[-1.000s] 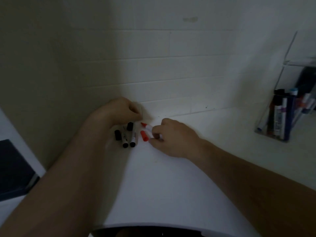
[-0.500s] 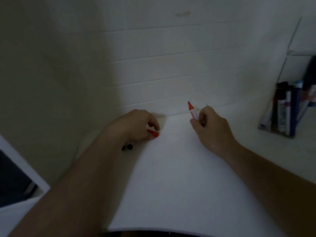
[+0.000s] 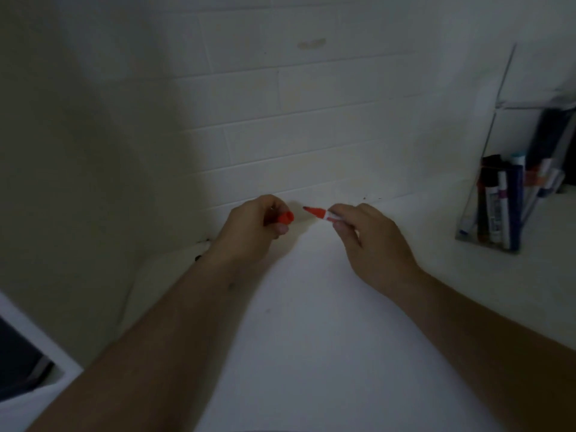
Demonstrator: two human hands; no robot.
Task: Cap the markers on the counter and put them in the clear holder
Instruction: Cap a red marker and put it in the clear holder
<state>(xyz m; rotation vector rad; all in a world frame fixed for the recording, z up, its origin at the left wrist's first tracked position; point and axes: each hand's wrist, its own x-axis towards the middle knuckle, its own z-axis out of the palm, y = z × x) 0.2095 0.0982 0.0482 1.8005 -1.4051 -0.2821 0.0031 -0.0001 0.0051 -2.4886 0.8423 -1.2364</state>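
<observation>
While both hands hover above the white bench (image 3: 311, 322), the left hand (image 3: 252, 232) is curled, thumb and fingers pinching a red cap (image 3: 286, 218) with its open end facing right. The right hand (image 3: 371, 241) pinches a red marker (image 3: 321, 213) by its white barrel, bare tip pointing left at the cap. Tip and cap are apart, a short gap between them, roughly in line. Both are held clear of the bench, in front of the tiled wall (image 3: 311, 120).

Just behind and below the left wrist, small dark bits (image 3: 199, 257) sit on the bench by the wall corner; mostly hidden by the arm, can't tell what they are.

Well to the right of the right hand, the clear holder (image 3: 486, 241) stands on the bench against the wall. It holds several markers (image 3: 501, 207) standing upright or leaning: dark caps, one pale blue cap, white and blue barrels. Further right inside it more items, blurred, can't make them out.

Low and left of the left forearm, a dark panel with a white edge (image 3: 40, 344) runs past the bench's end.

Lighting dim, fine detail soft.
</observation>
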